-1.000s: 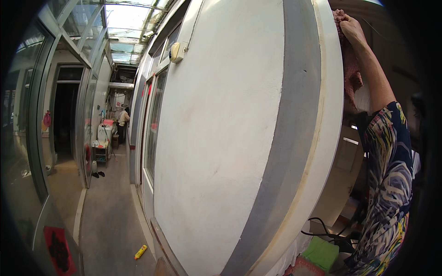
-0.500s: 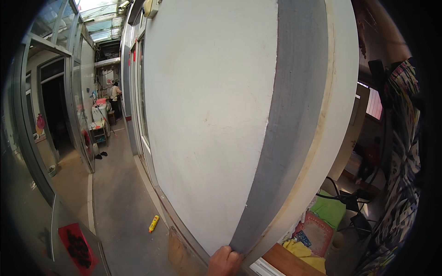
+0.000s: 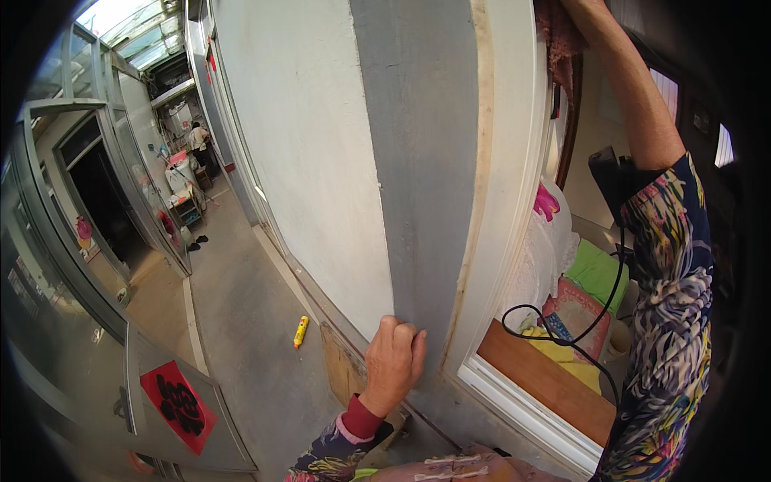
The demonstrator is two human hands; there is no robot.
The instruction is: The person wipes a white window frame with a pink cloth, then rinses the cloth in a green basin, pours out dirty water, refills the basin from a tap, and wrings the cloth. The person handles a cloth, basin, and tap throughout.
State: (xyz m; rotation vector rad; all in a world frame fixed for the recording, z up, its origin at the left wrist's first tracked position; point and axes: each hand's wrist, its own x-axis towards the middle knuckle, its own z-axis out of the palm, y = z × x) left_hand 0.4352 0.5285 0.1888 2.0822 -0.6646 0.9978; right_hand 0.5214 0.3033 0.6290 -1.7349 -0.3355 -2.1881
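Observation:
My left hand (image 3: 393, 360) rests with curled fingers on the grey painted band (image 3: 418, 161) of the outer wall, just left of the white window frame (image 3: 506, 201). It holds nothing. My right arm, in a patterned sleeve (image 3: 671, 265), reaches straight up along the frame. My right hand (image 3: 580, 8) is mostly cut off by the top edge and holds a dark red cloth (image 3: 558, 36) against the upper frame.
A black cable (image 3: 562, 321) loops over the wooden sill (image 3: 546, 377), with green and pink bundles and white lace inside the window. A yellow tube (image 3: 299, 331) lies on the concrete walkway. A glass door with a red paper square (image 3: 178, 398) stands at the left. A person (image 3: 197, 138) stands far down the passage.
My left hand has come up from the lower edge and settled higher on the grey band. The view has shifted right toward the window opening. My right arm stays raised.

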